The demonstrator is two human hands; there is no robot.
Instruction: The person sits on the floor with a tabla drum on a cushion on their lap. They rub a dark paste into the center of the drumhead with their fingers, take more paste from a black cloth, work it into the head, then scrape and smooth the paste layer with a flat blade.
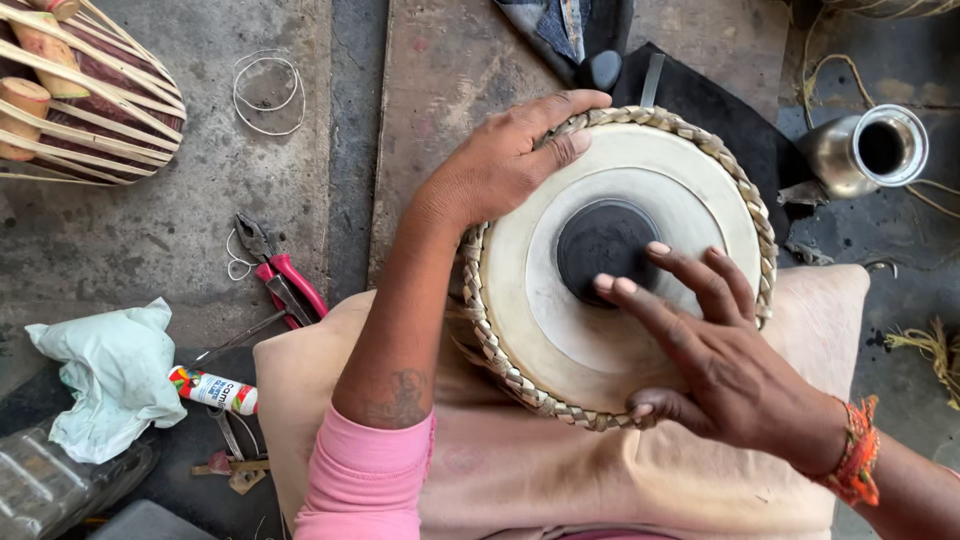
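The tabla drum [600,340] sits head-up on a beige cushion [480,470] in front of the person, its cream skin ringed by a braided straw-coloured rim [478,320] and centred on a matte black disc [603,245]. The left hand [505,160] lies spread over the far-left edge of the rim, palm down, thumb resting on the skin; it steadies the drum and clamps nothing. The right hand [715,360] is also spread: its fingertips [605,285] touch the near edge of the black disc while its thumb hooks the near rim. The two hands are apart, on opposite sides of the drumhead. The left forearm crosses the drum's left flank and hides part of the braid there. On the concrete floor to the left lie red-handled pliers [283,280], a loop of thin wire [268,92], a crumpled pale green cloth [115,375] and a small tube with a red cap [212,390]. A second drum body [85,90], dark wood laced with pale straps and wooden pegs, lies at the upper left. A polished metal pot [868,152] with an open mouth stands at the upper right, beside a black mat [720,110] that runs under the drum's far side. An orange thread band [857,455] circles the right wrist; a pink sleeve [365,480] covers the left upper arm.
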